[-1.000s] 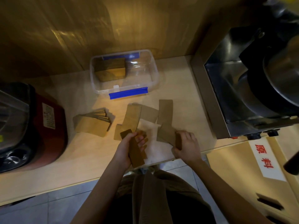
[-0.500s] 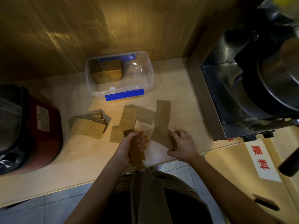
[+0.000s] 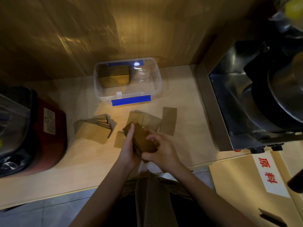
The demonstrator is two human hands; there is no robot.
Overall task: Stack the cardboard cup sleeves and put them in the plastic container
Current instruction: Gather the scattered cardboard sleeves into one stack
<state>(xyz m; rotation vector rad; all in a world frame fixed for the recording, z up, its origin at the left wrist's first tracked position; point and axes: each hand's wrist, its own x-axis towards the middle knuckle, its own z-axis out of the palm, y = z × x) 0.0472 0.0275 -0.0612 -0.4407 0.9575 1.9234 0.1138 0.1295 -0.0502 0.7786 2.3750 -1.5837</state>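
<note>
A small stack of brown cardboard sleeves [image 3: 142,138] is held above the counter's front edge between both hands. My left hand [image 3: 129,149] grips its left side and my right hand [image 3: 159,149] presses on its right end. Several loose sleeves [image 3: 168,121] lie flat just behind the hands. A fanned pile of sleeves [image 3: 94,130] rests to the left. The clear plastic container [image 3: 157,82] with blue clips stands at the back; a sleeve stack [image 3: 114,77] sits in its left half.
A red and black appliance [image 3: 32,128] fills the counter's left end. A steel machine [image 3: 255,99] stands at the right. A cardboard box [image 3: 246,185] with a white label sits lower right. The wooden wall rises behind the container.
My right hand lifted a sleeve off the counter and brought it leftward onto the stack in my left hand. Both hands now meet on the stack.
</note>
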